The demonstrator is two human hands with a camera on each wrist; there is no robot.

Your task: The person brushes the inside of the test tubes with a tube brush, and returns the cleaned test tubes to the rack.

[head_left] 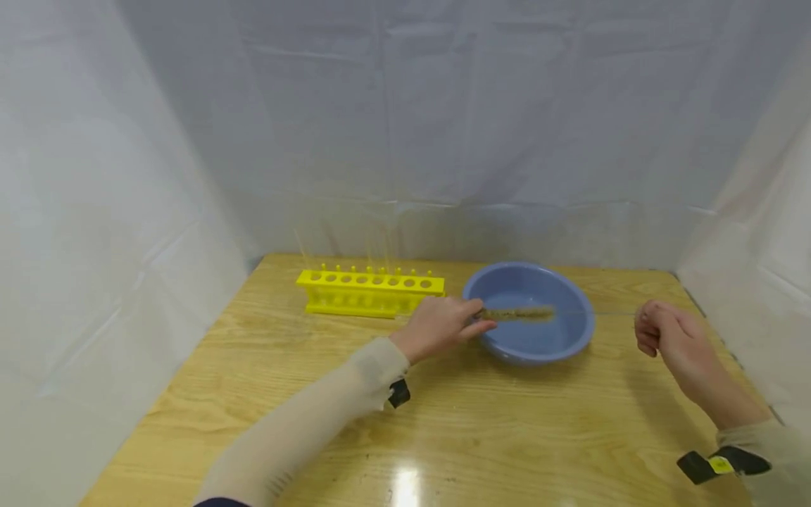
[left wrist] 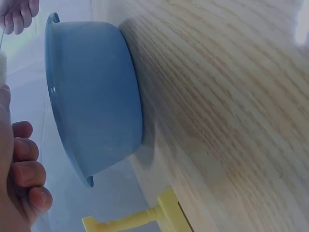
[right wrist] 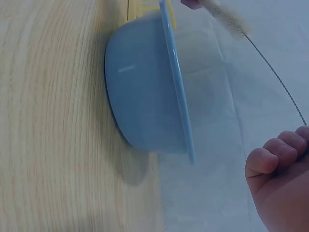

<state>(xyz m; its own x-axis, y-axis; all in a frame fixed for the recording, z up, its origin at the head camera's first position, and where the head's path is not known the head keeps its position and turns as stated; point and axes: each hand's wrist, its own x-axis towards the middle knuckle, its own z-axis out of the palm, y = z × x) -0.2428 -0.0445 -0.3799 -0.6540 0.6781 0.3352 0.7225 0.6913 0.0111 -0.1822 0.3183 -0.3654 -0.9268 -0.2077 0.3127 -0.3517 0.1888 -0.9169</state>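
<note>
The person's left sleeve (head_left: pixel 304 422) is cream, with a greyish patch (head_left: pixel 370 367) close to the cuff (head_left: pixel 391 359) and small dark marks (head_left: pixel 279 484) further up. Dark blue cloth (head_left: pixel 222 503) shows at its upper end. A black piece (head_left: pixel 399 393) sits at this cuff. The right sleeve (head_left: pixel 786 451) is also cream; its black strap (head_left: pixel 697 467) carries a yellow label (head_left: pixel 720 465).

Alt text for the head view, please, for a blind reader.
A brush is held over a blue basin, the left hand at its bristled end and the right hand gripping its thin wire. A yellow rack stands left of the basin on a wooden table.
</note>
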